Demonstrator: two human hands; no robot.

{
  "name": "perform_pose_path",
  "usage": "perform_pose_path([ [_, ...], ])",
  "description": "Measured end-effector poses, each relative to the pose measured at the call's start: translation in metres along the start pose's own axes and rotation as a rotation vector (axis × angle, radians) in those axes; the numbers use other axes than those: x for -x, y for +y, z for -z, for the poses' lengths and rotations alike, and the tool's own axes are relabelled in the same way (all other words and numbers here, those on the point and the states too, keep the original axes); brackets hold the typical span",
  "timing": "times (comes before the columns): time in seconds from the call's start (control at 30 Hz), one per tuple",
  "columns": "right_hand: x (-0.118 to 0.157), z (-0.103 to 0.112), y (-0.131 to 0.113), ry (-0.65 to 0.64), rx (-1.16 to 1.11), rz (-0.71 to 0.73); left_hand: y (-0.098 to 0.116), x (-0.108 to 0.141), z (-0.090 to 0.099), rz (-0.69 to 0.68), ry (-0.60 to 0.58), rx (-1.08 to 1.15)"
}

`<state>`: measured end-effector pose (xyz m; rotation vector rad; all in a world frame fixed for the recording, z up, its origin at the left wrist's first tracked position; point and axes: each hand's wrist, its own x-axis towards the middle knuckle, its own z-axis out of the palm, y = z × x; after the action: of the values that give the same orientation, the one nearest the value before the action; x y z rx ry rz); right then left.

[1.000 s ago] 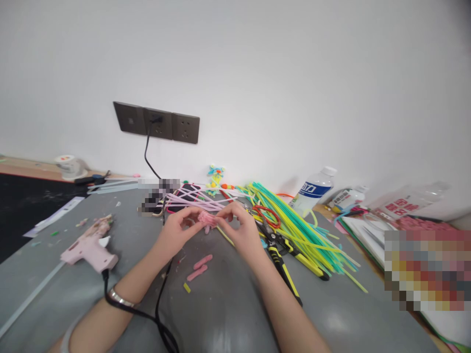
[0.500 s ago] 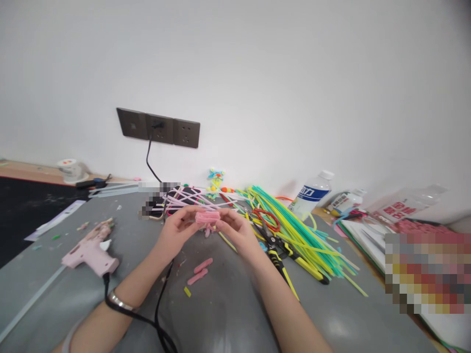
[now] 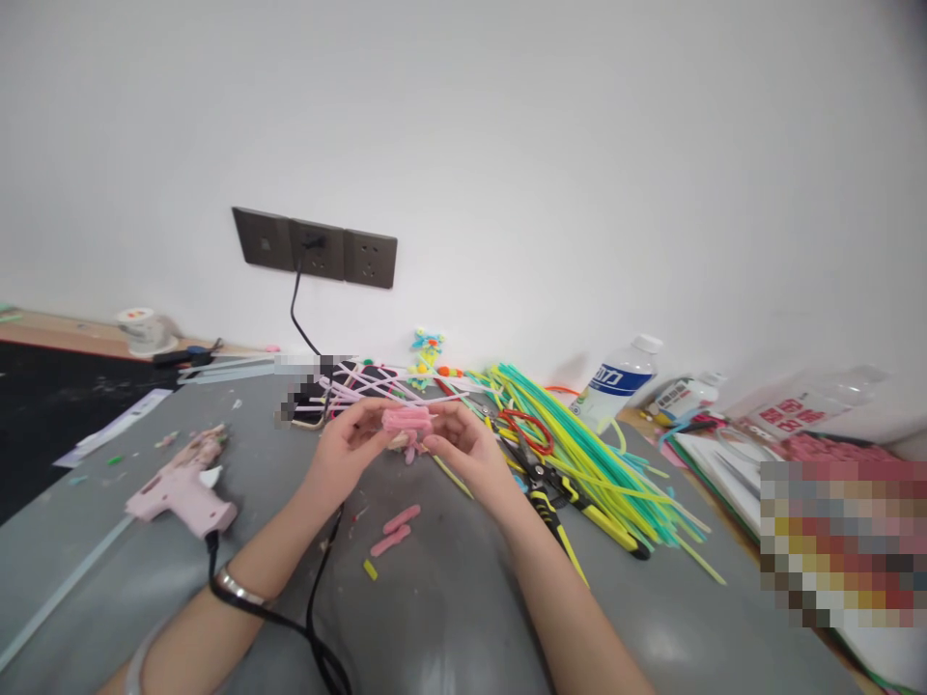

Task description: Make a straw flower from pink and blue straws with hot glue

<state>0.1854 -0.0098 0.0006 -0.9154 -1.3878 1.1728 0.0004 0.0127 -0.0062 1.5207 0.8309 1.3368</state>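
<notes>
Above the table's middle, my left hand (image 3: 352, 451) pinches the left end of a bundle of short pink pipe cleaner pieces (image 3: 407, 419). At the bundle's right end is my right hand (image 3: 467, 447), its fingertips against the pieces and its thumb a little lower. Just beneath the bundle some small pink bits show, partly hidden by the fingers. Two loose pink pieces (image 3: 395, 532) lie on the grey table nearer to me, with a small yellow piece (image 3: 370, 569) beside them.
To the left lies a pink glue gun (image 3: 184, 497), its black cord (image 3: 311, 632) crossing my left wrist. Yellow-handled pliers (image 3: 572, 502), red-handled scissors (image 3: 528, 430) and green and yellow pipe cleaners (image 3: 586, 454) are on the right. A bottle (image 3: 619, 381) stands by the wall.
The right thumb has dropped slightly away from the bundle's lower edge, and the bundle looks a little tilted. The view has shifted slightly; the table items stay put.
</notes>
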Motion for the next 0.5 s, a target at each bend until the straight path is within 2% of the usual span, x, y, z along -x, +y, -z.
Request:
perform_pose_path([
  [0.17,0.003,-0.001,0.001,-0.08,0.339,-0.025,-0.003,-0.002,0.004,-0.002,0.133,0.015],
  [0.23,0.007,-0.003,-0.001,-0.176,0.363,-0.055,-0.004,-0.002,0.004,-0.013,0.14,0.009],
  [0.3,0.012,-0.008,-0.006,-0.318,0.292,-0.134,-0.006,-0.003,0.004,-0.018,0.128,-0.003],
  [0.4,0.02,-0.032,-0.017,-0.471,0.128,-0.22,-0.008,-0.004,0.004,-0.02,0.11,-0.006],
  [0.47,0.022,-0.059,-0.025,-0.456,0.158,-0.111,-0.01,-0.005,0.005,-0.022,0.101,-0.001],
  [0.5,0.022,-0.075,-0.029,-0.433,0.233,0.01,-0.012,-0.006,0.005,-0.022,0.094,-0.003],
])
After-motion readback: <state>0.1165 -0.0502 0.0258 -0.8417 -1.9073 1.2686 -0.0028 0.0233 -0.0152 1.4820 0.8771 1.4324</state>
